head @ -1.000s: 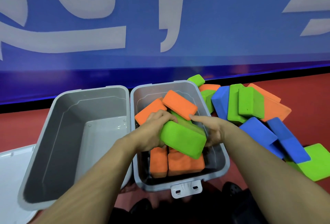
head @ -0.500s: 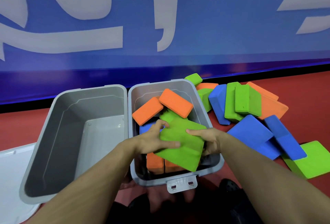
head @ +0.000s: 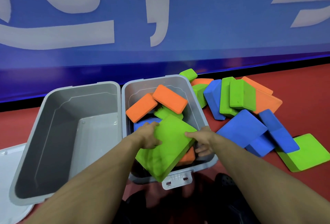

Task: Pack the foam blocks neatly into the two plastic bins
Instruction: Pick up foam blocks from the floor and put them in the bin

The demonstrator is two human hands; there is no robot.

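Green foam block (head: pixel 166 145) — tipped flatter and drawn toward the near rim of the right bin (head: pixel 200 114) since a second ago; left hand (head: pixel 148 138) and right hand (head: pixel 201 138) clasp its sides. Left bin (head: pixel 53 116) empty — repositioning, not seated yet.

Indoor sports or activity hall, red rubbery floor (head: pixel 303 84), long blue wall banner (head: pixel 214 27) with huge pale lettering, black skirting strip, coloured foam blocks (head: pixel 239 96) heaped beside grey plastic bins (head: pixel 59 109)
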